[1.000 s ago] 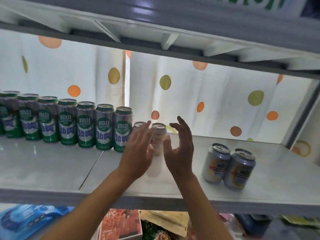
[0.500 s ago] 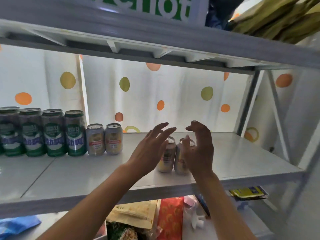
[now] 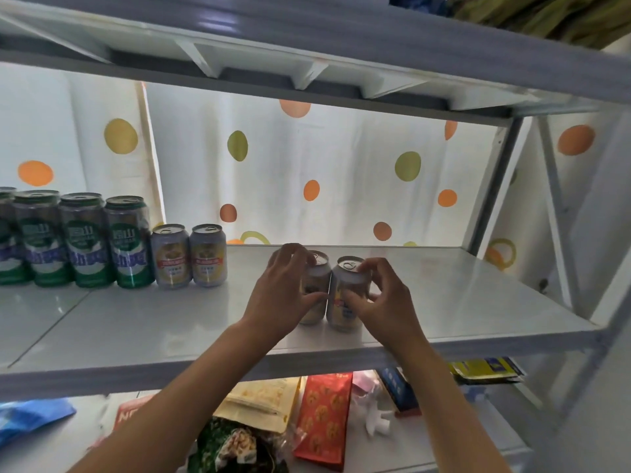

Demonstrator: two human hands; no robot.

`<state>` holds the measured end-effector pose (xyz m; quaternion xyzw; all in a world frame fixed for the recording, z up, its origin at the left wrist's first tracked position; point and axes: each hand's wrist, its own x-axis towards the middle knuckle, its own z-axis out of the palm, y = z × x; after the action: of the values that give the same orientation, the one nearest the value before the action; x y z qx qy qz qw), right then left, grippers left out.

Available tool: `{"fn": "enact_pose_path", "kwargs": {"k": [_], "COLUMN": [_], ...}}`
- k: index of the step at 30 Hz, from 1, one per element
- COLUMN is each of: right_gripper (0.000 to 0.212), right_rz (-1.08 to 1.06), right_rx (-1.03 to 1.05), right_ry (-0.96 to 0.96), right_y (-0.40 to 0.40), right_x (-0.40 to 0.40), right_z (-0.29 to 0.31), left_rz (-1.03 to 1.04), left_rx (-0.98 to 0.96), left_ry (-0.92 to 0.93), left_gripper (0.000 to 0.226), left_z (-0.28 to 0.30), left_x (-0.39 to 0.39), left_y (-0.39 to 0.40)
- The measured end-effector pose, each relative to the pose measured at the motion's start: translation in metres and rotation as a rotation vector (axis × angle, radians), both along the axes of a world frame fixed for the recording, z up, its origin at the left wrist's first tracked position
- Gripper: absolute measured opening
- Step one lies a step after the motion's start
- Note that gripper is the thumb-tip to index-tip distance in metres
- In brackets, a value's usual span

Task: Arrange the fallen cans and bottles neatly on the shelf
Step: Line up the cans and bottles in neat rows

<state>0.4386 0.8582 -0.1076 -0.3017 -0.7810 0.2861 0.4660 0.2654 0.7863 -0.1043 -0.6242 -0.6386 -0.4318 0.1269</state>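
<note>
In the head view, two short cans, touching and upright, are held near the front edge of the shelf (image 3: 478,295): the left can (image 3: 316,295) is clasped by the curled fingers of the left hand (image 3: 283,298), the right can (image 3: 345,295) by the right hand (image 3: 386,302). If they are slid together, one may be tipped or knocked off the front edge. Whether they are full cannot be told. The row of cans (image 3: 129,247) is well apart, to the left.

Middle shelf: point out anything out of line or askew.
Two short silver-and-yellow cans stand upright near the white shelf's front edge, apart from the row of tall green cans and two short cans farther back. The left hand and right hand each grip one. Nothing is tipped or spilled.
</note>
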Motion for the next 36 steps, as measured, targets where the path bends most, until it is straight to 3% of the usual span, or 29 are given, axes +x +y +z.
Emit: {"fn": "enact_pose_path", "kwargs": {"k": [11,20,29,36], "right_gripper": [0.051,0.045,0.039,0.038], "right_rz": [0.032,0.053,0.046,0.071], "right_rx": [-0.01,0.058,0.184,0.229], "right_ry": [-0.019,0.07,0.276,0.306], "right_y": [0.006,0.003,0.006,0.017], "right_x": [-0.004,-0.042,-0.115,-0.152], "right_z": [0.0,0.039,0.057,0.051], "left_rz": [0.079,0.17,0.382,0.439], "left_rx": [-0.109,-0.008,-0.121,-0.186], "left_ry": [-0.177,-0.27,-0.032,0.098], "left_gripper": [0.049,0.047,0.044,0.05], "left_z": [0.011,0.039,0.101,0.118], "left_x": [0.004,-0.036,-0.082,-0.102], "left_y": [-0.002,-0.012,-0.027,-0.022]}}
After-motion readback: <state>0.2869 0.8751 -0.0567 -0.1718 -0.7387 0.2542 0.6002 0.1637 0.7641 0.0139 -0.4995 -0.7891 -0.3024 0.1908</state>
